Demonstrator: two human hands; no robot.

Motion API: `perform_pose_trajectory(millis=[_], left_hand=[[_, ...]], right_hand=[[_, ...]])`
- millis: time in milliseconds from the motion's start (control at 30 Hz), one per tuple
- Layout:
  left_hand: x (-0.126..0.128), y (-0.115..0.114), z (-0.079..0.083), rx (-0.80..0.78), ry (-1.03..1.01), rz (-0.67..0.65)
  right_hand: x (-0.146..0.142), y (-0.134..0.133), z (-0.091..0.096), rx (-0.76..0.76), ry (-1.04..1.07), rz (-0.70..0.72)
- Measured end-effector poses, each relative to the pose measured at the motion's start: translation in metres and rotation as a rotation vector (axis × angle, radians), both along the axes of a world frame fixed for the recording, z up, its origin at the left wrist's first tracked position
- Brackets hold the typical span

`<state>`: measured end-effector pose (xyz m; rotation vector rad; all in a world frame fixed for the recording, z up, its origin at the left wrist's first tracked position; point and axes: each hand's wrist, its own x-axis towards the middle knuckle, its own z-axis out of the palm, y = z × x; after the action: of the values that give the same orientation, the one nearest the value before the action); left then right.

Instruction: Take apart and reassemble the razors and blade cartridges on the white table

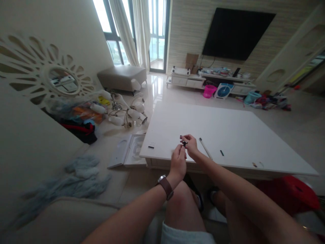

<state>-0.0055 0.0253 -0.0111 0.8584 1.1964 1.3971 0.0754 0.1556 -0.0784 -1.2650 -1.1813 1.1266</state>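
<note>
Both hands meet above the near edge of a white table (210, 123). My left hand (178, 162), with a brown-strapped watch on the wrist, is closed on a small black part (184, 143) whose kind I cannot make out. Close against it, my right hand (191, 144) has its fingers bent in a pinch at the same black part; a dark tip sticks out past the fingers. To the right lies a slim white stick with a dark end (205, 148). Beyond it rests a short black strip (221, 153). Left of the hands is another small black strip (151, 147).
An open white box (133, 150) sits on the floor by the table's left corner. A chandelier with white shades (127, 113) lies behind it. Small bits (254, 164) are near the table's front right edge. A red object (291, 193) stands at the lower right.
</note>
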Motion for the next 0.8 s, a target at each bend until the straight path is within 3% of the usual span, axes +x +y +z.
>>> perform_pose_trajectory(millis=[133, 267, 500, 667, 800], left_hand=[[0.000, -0.004, 0.003, 0.022, 0.016, -0.041], [0.003, -0.009, 0.005, -0.029, -0.004, -0.075], [0.005, -0.013, 0.000, -0.040, 0.052, -0.077], [0.004, -0.012, 0.000, -0.033, 0.061, -0.072], [0.005, -0.013, 0.000, -0.032, 0.070, -0.068]], right_hand=[[0.050, -0.024, 0.031, -0.001, 0.106, -0.010], [0.077, -0.042, 0.043, -0.013, 0.227, -0.048], [0.076, -0.048, 0.051, 0.066, 0.184, 0.027], [0.077, -0.052, 0.054, -0.011, 0.166, 0.092], [0.079, -0.058, 0.060, 0.014, 0.164, 0.090]])
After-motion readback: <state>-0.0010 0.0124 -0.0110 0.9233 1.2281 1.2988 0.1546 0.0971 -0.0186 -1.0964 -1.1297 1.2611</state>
